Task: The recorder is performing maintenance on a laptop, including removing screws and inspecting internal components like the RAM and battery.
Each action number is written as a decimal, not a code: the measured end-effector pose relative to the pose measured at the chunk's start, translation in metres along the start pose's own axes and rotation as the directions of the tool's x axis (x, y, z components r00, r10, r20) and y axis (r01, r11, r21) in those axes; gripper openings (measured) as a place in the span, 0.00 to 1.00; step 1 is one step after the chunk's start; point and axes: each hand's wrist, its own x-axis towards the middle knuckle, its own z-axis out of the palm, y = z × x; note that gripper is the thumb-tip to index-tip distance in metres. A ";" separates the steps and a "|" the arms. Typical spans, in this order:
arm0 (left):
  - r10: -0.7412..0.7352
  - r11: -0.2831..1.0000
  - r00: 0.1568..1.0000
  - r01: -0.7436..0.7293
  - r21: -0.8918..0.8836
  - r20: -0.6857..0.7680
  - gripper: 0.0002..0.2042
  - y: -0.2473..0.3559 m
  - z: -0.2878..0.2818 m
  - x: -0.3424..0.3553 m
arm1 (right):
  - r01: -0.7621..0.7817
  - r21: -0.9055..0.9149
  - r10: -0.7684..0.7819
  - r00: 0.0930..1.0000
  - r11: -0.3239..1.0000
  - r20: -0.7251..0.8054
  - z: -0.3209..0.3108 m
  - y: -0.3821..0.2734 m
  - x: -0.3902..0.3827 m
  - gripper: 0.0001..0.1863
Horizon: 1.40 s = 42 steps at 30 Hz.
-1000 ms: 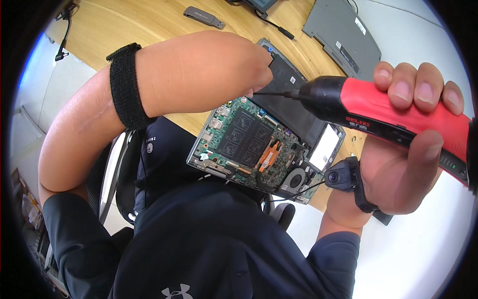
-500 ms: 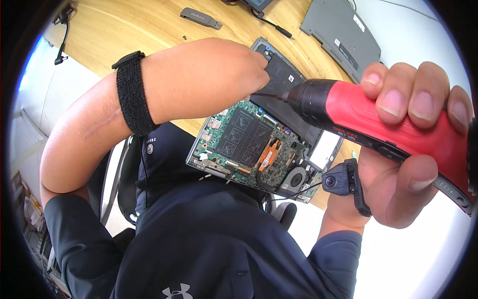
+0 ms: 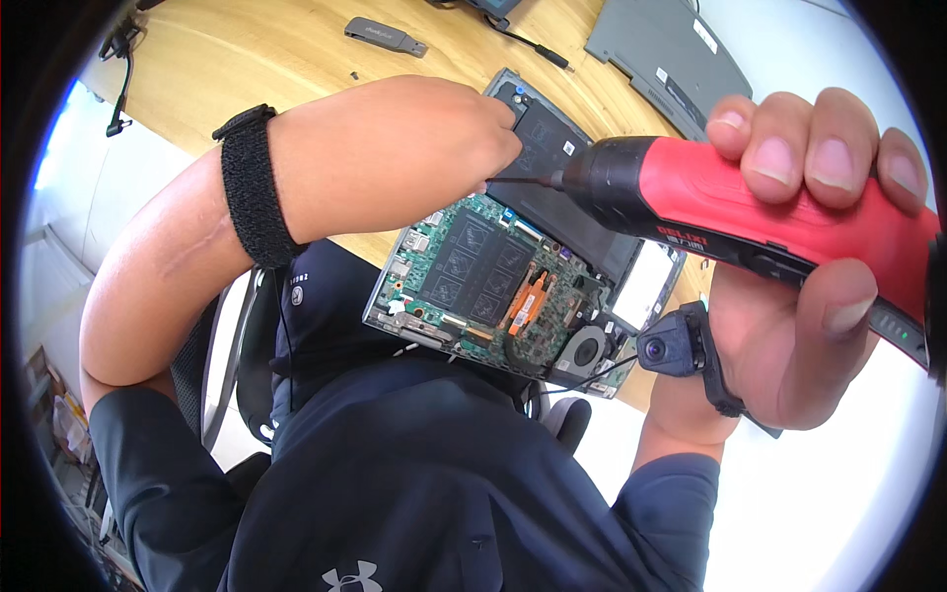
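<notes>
My right hand [image 3: 789,365] is wrapped round a red and black electric screwdriver [image 3: 710,202], with the thumb below and the fingers over the top. Its thin dark bit points left and reaches my left hand [image 3: 449,138]. That hand is closed, its back toward me; what its fingers hold, if anything, is hidden. Beneath both hands lies an opened laptop base [image 3: 424,296], tilted, with a green circuit board, an orange-copper heat pipe [image 3: 528,301] and a round fan [image 3: 584,353] exposed. The dark flat battery [image 3: 552,148] fills its far side, partly covered by the screwdriver.
A grey USB stick [image 3: 385,37] lies at the back of the wooden table [image 3: 247,54]. Farther right are a cable with a black plug [image 3: 552,56] and a grey laptop cover [image 3: 671,59]. A small camera [image 3: 671,345] is strapped to my right wrist.
The screwdriver and my right hand have shifted slightly up and left. My left hand stays by the bit's tip. The table and laptop also sit slightly farther left in the picture.
</notes>
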 end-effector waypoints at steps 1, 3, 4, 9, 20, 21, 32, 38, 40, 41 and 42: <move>0.006 1.000 1.000 -0.006 -0.002 -0.003 0.06 0.000 0.000 -0.001 | -0.005 0.001 0.005 1.000 1.000 -0.025 -0.001 -0.001 -0.002 0.25; 0.027 1.000 0.999 -0.026 0.015 -0.043 0.05 0.000 0.000 -0.001 | -0.013 0.000 0.013 0.997 1.000 -0.077 -0.005 -0.009 -0.012 0.24; 0.050 0.998 0.995 -0.047 0.034 -0.087 0.04 0.000 0.000 0.000 | -0.015 -0.005 0.014 0.994 1.000 -0.107 -0.005 -0.006 -0.009 0.23; 0.000 1.000 0.999 0.001 0.017 -0.047 0.03 0.008 -0.007 0.001 | -0.011 -0.036 0.001 0.965 0.999 -0.263 0.011 -0.012 -0.010 0.21; -0.040 0.991 0.992 0.056 -0.125 0.124 0.06 0.014 -0.022 0.020 | -0.010 -0.158 -0.089 0.789 0.987 -0.607 -0.102 -0.084 -0.098 0.16; -0.032 0.990 0.994 0.046 -0.135 0.104 0.06 0.011 -0.024 0.025 | -0.015 -0.173 -0.100 0.765 0.985 -0.636 -0.104 -0.088 -0.107 0.15; -0.097 0.991 0.969 0.116 -0.073 0.229 0.08 -0.010 -0.007 0.142 | -0.781 -0.125 0.526 0.519 0.611 -0.674 -0.145 0.026 -0.156 0.23; -0.038 0.999 0.952 0.034 0.016 0.303 0.10 -0.011 0.027 0.185 | -0.856 -0.407 0.642 0.511 0.319 -0.572 -0.149 0.079 -0.164 0.21; -0.044 0.999 0.949 0.033 0.042 0.313 0.10 -0.009 0.032 0.188 | -0.807 -0.569 0.658 0.516 0.159 -0.548 -0.147 0.090 -0.163 0.24; -0.059 0.998 0.951 0.049 0.041 0.304 0.10 -0.007 0.032 0.188 | -0.784 -0.602 0.626 0.548 0.154 -0.555 -0.145 0.095 -0.163 0.24; -0.075 0.997 0.953 0.065 0.041 0.294 0.11 -0.005 0.033 0.188 | -0.784 -0.596 0.632 0.553 0.175 -0.542 -0.145 0.097 -0.163 0.24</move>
